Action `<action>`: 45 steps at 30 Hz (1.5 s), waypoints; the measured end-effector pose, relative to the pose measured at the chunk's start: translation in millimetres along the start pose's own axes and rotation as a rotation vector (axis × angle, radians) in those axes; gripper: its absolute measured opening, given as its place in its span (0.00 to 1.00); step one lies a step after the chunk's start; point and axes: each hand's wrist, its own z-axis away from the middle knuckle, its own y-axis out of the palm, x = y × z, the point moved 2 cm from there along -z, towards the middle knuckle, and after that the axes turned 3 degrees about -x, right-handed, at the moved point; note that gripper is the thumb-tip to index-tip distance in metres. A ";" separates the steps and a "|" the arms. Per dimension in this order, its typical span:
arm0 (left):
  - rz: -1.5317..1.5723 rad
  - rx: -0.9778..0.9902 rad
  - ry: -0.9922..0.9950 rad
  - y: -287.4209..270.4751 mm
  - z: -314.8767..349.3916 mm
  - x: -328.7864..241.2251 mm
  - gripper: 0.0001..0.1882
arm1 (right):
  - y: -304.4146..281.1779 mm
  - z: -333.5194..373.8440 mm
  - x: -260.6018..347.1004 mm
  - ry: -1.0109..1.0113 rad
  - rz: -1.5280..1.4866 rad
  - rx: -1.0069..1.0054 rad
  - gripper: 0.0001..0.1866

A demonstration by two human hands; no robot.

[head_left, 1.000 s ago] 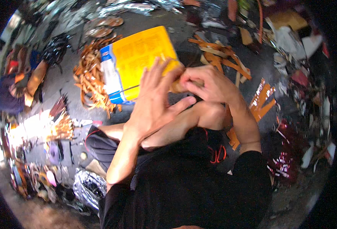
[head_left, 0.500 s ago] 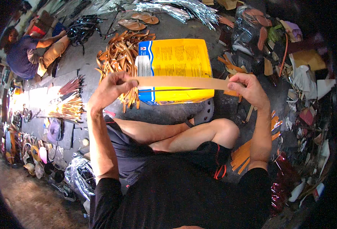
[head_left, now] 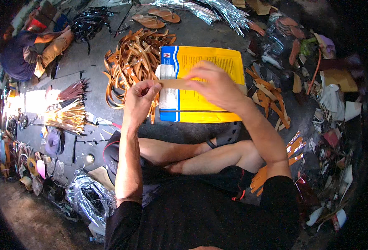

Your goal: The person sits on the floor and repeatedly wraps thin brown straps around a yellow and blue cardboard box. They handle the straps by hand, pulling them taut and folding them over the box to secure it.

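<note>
My left hand (head_left: 140,102) pinches one end of a flat tan strip (head_left: 173,84) between thumb and fingers. From there the strip runs right, toward my right hand (head_left: 215,85). That hand is over the strip, its fingers smeared by motion, so their grip does not show. Beneath both is a yellow and blue printed package (head_left: 200,116), lying in front of my crossed legs. A whitish patch (head_left: 167,98) covers part of its blue left side, and a thin dark line crosses its near part. Close beyond my left hand lies a tangled heap of brown strips (head_left: 130,62).
Sandals (head_left: 148,21) and silvery strips (head_left: 230,16) lie at the back. A person (head_left: 19,58) sits at far left, near bundled strips (head_left: 67,110). More brown strips (head_left: 271,96) are right of the package; scraps and plastic (head_left: 334,100) crowd the far right.
My right hand has moved left along the strip, toward my left hand, from the strip's right part. My left hand has shifted slightly right, still pinching its end.
</note>
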 end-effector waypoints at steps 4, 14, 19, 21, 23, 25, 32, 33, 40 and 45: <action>0.124 -0.095 0.029 4.7 -8.5 16.6 0.08 | 48.1 -23.7 -8.2 -0.026 -0.045 -0.013 0.09; 0.138 -0.154 -0.079 8.7 -10.2 19.3 0.08 | 58.7 -16.9 -26.4 -0.030 -0.085 0.001 0.09; 0.316 -0.097 -0.119 8.9 -16.7 36.6 0.08 | 58.4 -17.6 -21.9 -0.145 0.055 0.055 0.09; 0.383 -0.083 -0.137 9.7 -18.8 39.7 0.08 | 59.4 -17.5 -18.1 -0.235 0.202 0.089 0.08; 0.333 -0.078 -0.132 9.6 -20.0 37.0 0.07 | 60.4 -17.2 -14.8 -0.260 0.293 0.103 0.07; 0.177 -0.099 -0.106 12.8 -21.5 32.4 0.07 | 62.7 -14.9 -13.1 -0.220 0.260 0.075 0.08; 0.556 -0.128 -0.217 14.4 -5.2 38.7 0.09 | 69.6 -15.7 -14.9 -0.072 0.105 -0.096 0.09; 0.490 -0.138 -0.178 13.8 -2.7 38.6 0.10 | 69.4 -15.5 -14.9 -0.070 0.115 -0.103 0.08; 0.427 -0.182 -0.167 20.0 -9.2 45.2 0.08 | 72.3 -17.7 -18.0 -0.082 0.019 -0.081 0.07; 0.793 -0.143 -0.304 23.7 -14.4 52.0 0.07 | 72.2 -18.9 -19.0 -0.121 -0.008 -0.095 0.07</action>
